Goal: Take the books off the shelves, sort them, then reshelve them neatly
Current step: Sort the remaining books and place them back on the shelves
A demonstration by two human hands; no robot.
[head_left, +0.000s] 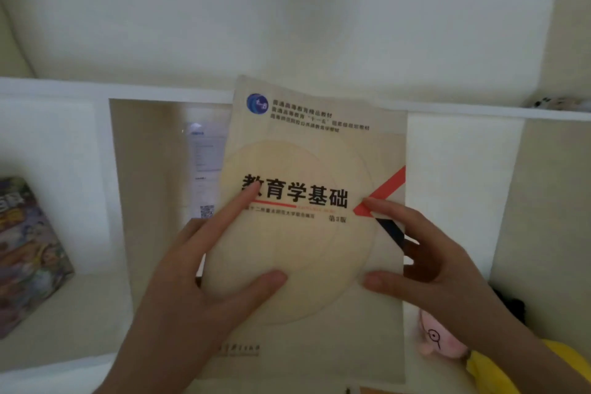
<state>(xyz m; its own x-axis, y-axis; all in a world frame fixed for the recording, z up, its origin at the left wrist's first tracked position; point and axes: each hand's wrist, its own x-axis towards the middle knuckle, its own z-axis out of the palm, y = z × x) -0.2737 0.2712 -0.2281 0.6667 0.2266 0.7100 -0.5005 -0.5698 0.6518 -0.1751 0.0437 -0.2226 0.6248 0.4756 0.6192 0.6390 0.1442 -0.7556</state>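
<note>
A cream textbook [307, 150] with a black Chinese title, a red stripe and a blue round logo is upright in front of the middle compartment of a white shelf unit [105, 189]. My left hand [198, 278] grips its left edge, with forefinger and thumb lying on the cover and the other fingers behind. My right hand [444, 265] holds the right edge the same way, forefinger and thumb on the cover and the rest curled behind. A colourful book [28, 249] leans in the left compartment.
Behind the textbook in the middle compartment stands a white sheet with a QR code [204, 166]. A pink plush toy [441, 339] and something black [511, 304] sit in the right compartment. A small spotted toy [556, 102] lies on the shelf's top board.
</note>
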